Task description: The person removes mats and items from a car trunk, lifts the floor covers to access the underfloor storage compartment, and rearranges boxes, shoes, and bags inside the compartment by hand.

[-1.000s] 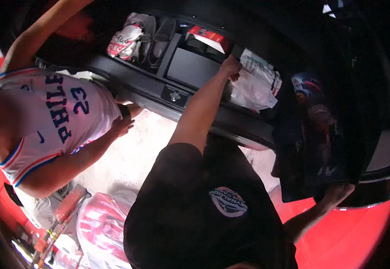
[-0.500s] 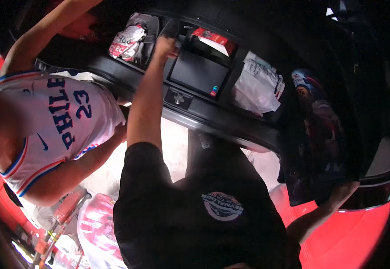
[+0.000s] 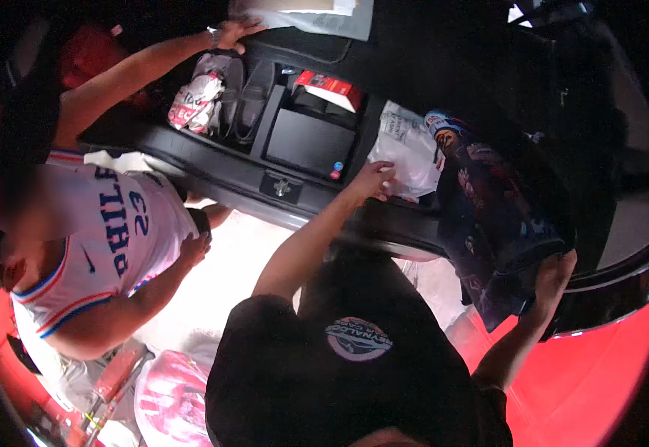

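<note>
My left hand [image 3: 373, 181] reaches over the front lip of a car trunk's storage tray, at the lower left edge of a white plastic bag [image 3: 412, 153]. Its fingers are partly spread. At the right, my right hand [image 3: 555, 274] is closed on the lower edge of a dark printed cloth item [image 3: 492, 212], which hangs over the trunk edge beside the bag. Left of the bag, a grey box [image 3: 311, 143] lies in the middle compartment, below a red and white box [image 3: 330, 90]. Dark shoes [image 3: 254, 102] and a wrapped bundle [image 3: 199, 102] fill the left compartment.
A person in a white jersey [image 3: 127, 231] stands at the left, one hand [image 3: 236, 33] by a grey packet [image 3: 328, 18] above the tray. A clear plastic bag with pink contents [image 3: 175, 398] is at the lower left. The trunk latch [image 3: 282, 186] is in front.
My left hand has moved right, from the shoes to the white bag. The cloth item in my right hand has shifted left. The other person's upper hand and the grey packet have come into view.
</note>
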`<state>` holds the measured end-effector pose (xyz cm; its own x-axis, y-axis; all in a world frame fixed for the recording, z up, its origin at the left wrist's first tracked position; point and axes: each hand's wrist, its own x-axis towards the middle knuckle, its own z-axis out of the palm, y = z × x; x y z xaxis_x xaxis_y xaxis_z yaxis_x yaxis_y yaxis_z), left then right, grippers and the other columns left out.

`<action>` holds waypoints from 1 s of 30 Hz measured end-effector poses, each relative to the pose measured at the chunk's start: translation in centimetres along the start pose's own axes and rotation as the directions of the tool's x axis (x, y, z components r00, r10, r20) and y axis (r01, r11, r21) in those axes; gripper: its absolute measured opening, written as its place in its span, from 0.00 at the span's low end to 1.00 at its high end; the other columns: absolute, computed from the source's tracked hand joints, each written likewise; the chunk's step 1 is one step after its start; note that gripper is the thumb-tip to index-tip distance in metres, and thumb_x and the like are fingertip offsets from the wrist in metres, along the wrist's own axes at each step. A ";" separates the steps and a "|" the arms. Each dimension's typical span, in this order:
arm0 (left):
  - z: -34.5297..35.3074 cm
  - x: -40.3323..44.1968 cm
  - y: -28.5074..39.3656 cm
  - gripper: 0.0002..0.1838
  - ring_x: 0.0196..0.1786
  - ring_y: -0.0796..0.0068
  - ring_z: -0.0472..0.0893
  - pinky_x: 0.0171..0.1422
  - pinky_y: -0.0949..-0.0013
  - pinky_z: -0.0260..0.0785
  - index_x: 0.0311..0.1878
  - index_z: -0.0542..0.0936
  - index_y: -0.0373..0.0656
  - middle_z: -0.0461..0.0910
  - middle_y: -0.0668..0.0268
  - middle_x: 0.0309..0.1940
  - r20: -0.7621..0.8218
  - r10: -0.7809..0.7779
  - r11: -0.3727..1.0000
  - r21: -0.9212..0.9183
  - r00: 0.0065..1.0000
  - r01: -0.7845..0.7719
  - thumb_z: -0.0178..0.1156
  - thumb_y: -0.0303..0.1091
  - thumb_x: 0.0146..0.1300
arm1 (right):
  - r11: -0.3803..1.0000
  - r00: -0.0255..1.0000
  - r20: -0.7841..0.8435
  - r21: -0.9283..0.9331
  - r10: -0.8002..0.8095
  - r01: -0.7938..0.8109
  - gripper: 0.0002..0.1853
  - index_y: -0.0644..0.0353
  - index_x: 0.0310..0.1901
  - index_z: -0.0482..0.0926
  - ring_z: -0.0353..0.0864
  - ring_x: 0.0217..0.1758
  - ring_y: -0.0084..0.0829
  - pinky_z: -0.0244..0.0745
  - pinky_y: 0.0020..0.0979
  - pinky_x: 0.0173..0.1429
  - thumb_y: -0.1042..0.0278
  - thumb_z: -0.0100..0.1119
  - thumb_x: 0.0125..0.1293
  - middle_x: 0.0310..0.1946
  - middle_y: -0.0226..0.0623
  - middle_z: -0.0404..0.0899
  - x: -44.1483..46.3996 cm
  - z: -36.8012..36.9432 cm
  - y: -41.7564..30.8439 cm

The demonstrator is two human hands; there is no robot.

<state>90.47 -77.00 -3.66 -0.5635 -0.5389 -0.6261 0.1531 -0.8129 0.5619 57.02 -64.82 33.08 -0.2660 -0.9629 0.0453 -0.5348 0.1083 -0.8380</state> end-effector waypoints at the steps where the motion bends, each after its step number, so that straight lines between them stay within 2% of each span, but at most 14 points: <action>1: -0.1 -1.0 0.8 0.30 0.45 0.58 0.89 0.44 0.55 0.84 0.69 0.75 0.44 0.81 0.55 0.59 0.016 0.045 0.999 0.015 0.999 -0.045 0.67 0.41 0.66 | 0.997 0.999 0.035 -0.068 -0.039 0.041 0.29 0.71 0.67 0.74 0.76 0.63 0.34 0.68 0.35 0.69 0.52 0.52 0.80 0.61 0.41 0.80 0.6 0.8 -0.3; 4: -2.8 -1.8 -0.5 0.29 0.35 0.66 0.85 0.35 0.61 0.81 0.70 0.73 0.40 0.81 0.60 0.45 0.040 0.495 0.787 0.402 0.868 -0.468 0.65 0.40 0.70 | 0.986 0.979 0.192 -0.139 -0.067 0.095 0.31 0.72 0.66 0.75 0.79 0.62 0.35 0.68 0.34 0.69 0.48 0.51 0.80 0.59 0.44 0.82 3.8 5.1 -4.5; 7: -5.7 -3.7 0.6 0.29 0.46 0.63 0.83 0.47 0.61 0.79 0.70 0.72 0.40 0.81 0.59 0.51 -0.150 0.446 0.863 0.331 0.882 -0.381 0.65 0.40 0.69 | 0.980 0.960 0.264 -0.144 -0.096 0.138 0.32 0.72 0.66 0.75 0.80 0.62 0.36 0.68 0.34 0.70 0.47 0.51 0.78 0.59 0.47 0.83 5.7 6.2 -3.8; 9: -9.1 -5.1 2.2 0.30 0.58 0.58 0.83 0.60 0.55 0.77 0.70 0.75 0.43 0.81 0.55 0.60 -0.456 0.283 0.932 0.340 0.844 -0.128 0.66 0.41 0.67 | 0.945 0.941 0.317 -0.253 -0.119 0.205 0.31 0.71 0.67 0.76 0.80 0.64 0.36 0.69 0.35 0.70 0.49 0.52 0.77 0.59 0.48 0.83 6.5 6.7 -5.4; 10: -13.4 -3.3 1.2 0.31 0.56 0.60 0.83 0.57 0.53 0.78 0.72 0.72 0.42 0.82 0.55 0.58 -0.446 0.503 0.718 0.692 0.740 -0.071 0.65 0.41 0.68 | 0.930 0.933 0.335 -0.284 -0.130 0.232 0.30 0.70 0.67 0.76 0.81 0.65 0.36 0.69 0.35 0.70 0.50 0.52 0.77 0.59 0.48 0.83 6.8 6.9 -5.8; 12: -14.9 -7.0 4.5 0.31 0.53 0.65 0.83 0.52 0.55 0.79 0.73 0.70 0.41 0.83 0.55 0.55 -0.580 0.448 0.885 0.397 0.681 -0.243 0.63 0.40 0.70 | 0.932 0.937 0.305 -0.260 -0.170 0.254 0.29 0.69 0.67 0.76 0.80 0.66 0.38 0.70 0.36 0.71 0.53 0.51 0.75 0.59 0.48 0.84 6.9 6.7 -5.5; 15: -16.0 -8.2 7.1 0.31 0.34 0.71 0.81 0.35 0.63 0.82 0.75 0.66 0.39 0.81 0.62 0.44 -0.689 0.400 0.903 0.183 0.604 -0.389 0.61 0.37 0.73 | 0.898 0.921 0.328 -0.311 -0.207 0.313 0.44 0.68 0.69 0.74 0.83 0.61 0.36 0.73 0.36 0.68 0.28 0.44 0.76 0.57 0.45 0.84 7.7 8.9 -9.4; 17: -11.6 -8.4 9.0 0.34 0.42 0.68 0.83 0.41 0.64 0.83 0.77 0.64 0.41 0.81 0.61 0.47 -0.516 0.326 0.905 -0.070 0.792 -0.419 0.63 0.37 0.72 | 0.910 0.926 0.336 -0.303 -0.174 0.281 0.38 0.67 0.69 0.75 0.84 0.62 0.38 0.74 0.36 0.68 0.36 0.50 0.76 0.57 0.48 0.85 8.4 10.6 -11.2; 18: -11.7 -5.5 6.8 0.35 0.46 0.67 0.83 0.44 0.63 0.83 0.77 0.63 0.41 0.80 0.60 0.49 -0.243 0.640 0.768 0.238 0.729 -0.595 0.63 0.38 0.72 | 0.915 0.923 0.348 -0.295 -0.167 0.276 0.35 0.66 0.69 0.75 0.84 0.62 0.39 0.75 0.36 0.68 0.40 0.53 0.77 0.57 0.50 0.85 8.9 11.8 -12.1; 20: -7.5 -4.7 7.3 0.39 0.53 0.64 0.82 0.50 0.61 0.83 0.80 0.59 0.44 0.79 0.56 0.55 -0.033 0.601 0.791 0.161 0.798 -0.590 0.65 0.37 0.70 | 0.862 0.930 0.335 -0.416 -0.151 0.290 0.28 0.63 0.68 0.77 0.86 0.61 0.39 0.77 0.37 0.68 0.70 0.54 0.65 0.56 0.51 0.86 8.9 15.5 -14.7; 21: -3.7 -7.0 10.3 0.43 0.56 0.63 0.81 0.53 0.59 0.82 0.82 0.55 0.46 0.77 0.54 0.59 -0.080 0.309 0.934 -0.165 0.948 -0.318 0.67 0.36 0.69 | 0.829 0.935 0.325 -0.478 -0.141 0.291 0.31 0.61 0.67 0.78 0.87 0.60 0.40 0.79 0.38 0.68 0.85 0.55 0.59 0.55 0.52 0.86 9.1 16.6 -15.4; 24: -5.8 -4.0 9.1 0.50 0.59 0.63 0.79 0.57 0.57 0.80 0.84 0.46 0.47 0.72 0.52 0.64 -0.111 0.619 0.786 0.077 0.778 -0.614 0.68 0.28 0.67 | 0.911 0.895 0.442 -0.339 -0.067 0.235 0.29 0.65 0.67 0.78 0.86 0.62 0.40 0.76 0.34 0.68 0.65 0.64 0.64 0.56 0.50 0.86 9.6 17.5 -15.8; 28: -10.6 -6.6 12.1 0.53 0.64 0.65 0.76 0.64 0.60 0.77 0.84 0.43 0.47 0.70 0.52 0.67 -0.009 0.814 0.481 0.571 0.581 -0.665 0.66 0.20 0.64 | 0.934 0.760 0.648 -0.238 -0.051 0.266 0.27 0.65 0.66 0.79 0.87 0.59 0.41 0.77 0.35 0.65 0.66 0.60 0.65 0.56 0.50 0.86 10.9 17.1 -15.3; 30: -9.7 -10.6 14.6 0.41 0.65 0.67 0.77 0.68 0.63 0.73 0.79 0.57 0.42 0.73 0.54 0.66 -0.125 0.756 0.648 0.281 0.642 -0.708 0.61 0.18 0.64 | 0.948 0.656 0.749 -0.132 -0.095 0.288 0.26 0.65 0.65 0.79 0.87 0.59 0.40 0.77 0.35 0.63 0.67 0.56 0.66 0.55 0.50 0.86 12.5 17.0 -15.6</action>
<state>106.50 -85.27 5.92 -0.1445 -0.9885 -0.0445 0.2702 -0.0827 0.9593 75.69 -82.71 37.44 0.4772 -0.8267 -0.2981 -0.6897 -0.1421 -0.7100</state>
